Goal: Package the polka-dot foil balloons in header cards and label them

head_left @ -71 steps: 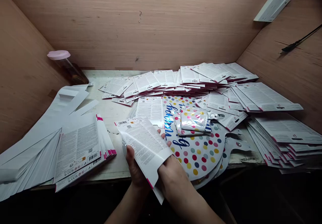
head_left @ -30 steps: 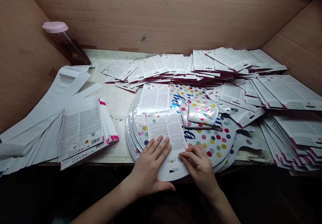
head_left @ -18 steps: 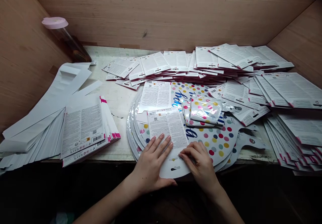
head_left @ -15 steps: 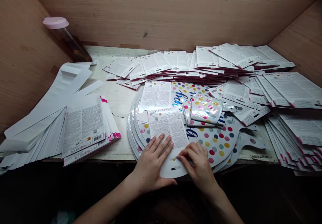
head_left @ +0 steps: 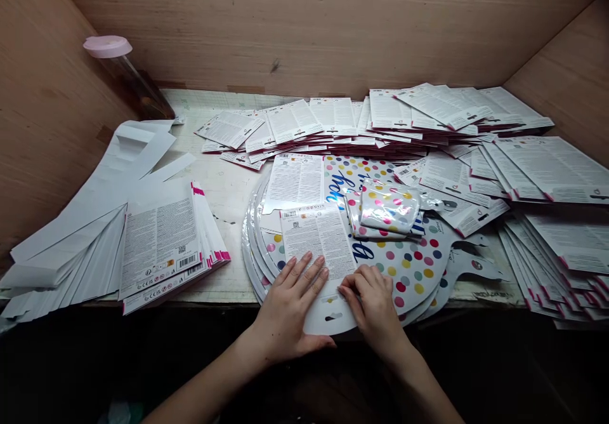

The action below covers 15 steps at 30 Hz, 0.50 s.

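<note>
A white printed card (head_left: 318, 240) with dense text and a barcode lies on top of a stack of round polka-dot foil balloons (head_left: 412, 265). My left hand (head_left: 290, 310) rests flat on the card's lower left, fingers spread. My right hand (head_left: 373, 303) has its fingers curled on the card's lower edge, along a crease. Between my hands sits a white tab with a slot (head_left: 330, 317). A folded polka-dot foil packet (head_left: 390, 207) lies on the balloons beyond the card, and a second printed card (head_left: 295, 183) lies to its left.
Several overlapping printed cards (head_left: 333, 125) cover the back of the workbench (head_left: 223, 183). More card stacks (head_left: 552, 170) fill the right side, and a stack of white blanks (head_left: 162, 240) lies left. A pink-lidded bottle (head_left: 126, 75) stands back left against plywood walls.
Earlier both hands held the card up in the air; now it lies on the balloon stack under them. Over the last second, my right fingers shifted slightly along its crease.
</note>
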Motion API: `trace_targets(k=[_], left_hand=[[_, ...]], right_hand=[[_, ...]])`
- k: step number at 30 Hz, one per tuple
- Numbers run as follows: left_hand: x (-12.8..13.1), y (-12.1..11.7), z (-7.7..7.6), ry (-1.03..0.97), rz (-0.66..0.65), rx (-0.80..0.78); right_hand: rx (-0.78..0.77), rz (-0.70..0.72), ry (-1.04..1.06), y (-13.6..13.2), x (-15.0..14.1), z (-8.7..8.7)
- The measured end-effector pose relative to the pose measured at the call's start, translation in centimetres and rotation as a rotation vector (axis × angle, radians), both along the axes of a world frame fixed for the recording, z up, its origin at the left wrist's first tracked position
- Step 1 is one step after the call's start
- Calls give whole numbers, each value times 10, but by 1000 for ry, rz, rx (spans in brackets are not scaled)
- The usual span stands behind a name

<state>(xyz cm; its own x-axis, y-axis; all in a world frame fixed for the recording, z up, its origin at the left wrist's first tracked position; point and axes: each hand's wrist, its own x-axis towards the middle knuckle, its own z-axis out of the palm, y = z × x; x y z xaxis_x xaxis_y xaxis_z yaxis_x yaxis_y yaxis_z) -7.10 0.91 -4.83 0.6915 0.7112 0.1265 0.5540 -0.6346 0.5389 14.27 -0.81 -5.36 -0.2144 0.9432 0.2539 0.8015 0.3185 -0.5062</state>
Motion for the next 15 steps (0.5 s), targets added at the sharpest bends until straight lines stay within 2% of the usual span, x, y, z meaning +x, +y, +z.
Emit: trace_targets(k=[3, 7, 9, 12, 14, 15], left_hand=[[0, 0, 1, -11, -1, -16], [-5, 3, 1, -121, -30, -60], [-10, 5, 0, -177, -97, -71], [-18, 5, 0, -227, -200, -1], [-19, 3, 2, -255, -179, 95], [-19, 1, 3, -270, -127, 146]], right_hand=[[16, 86, -47, -13, 5, 5], [-156, 336, -92, -45, 36, 28], [-186, 353, -127, -54, 50, 39], [-109, 278, -76, -48, 49, 41], [-47, 303, -20, -35, 35, 34], [-14, 317, 12, -28, 27, 29]])
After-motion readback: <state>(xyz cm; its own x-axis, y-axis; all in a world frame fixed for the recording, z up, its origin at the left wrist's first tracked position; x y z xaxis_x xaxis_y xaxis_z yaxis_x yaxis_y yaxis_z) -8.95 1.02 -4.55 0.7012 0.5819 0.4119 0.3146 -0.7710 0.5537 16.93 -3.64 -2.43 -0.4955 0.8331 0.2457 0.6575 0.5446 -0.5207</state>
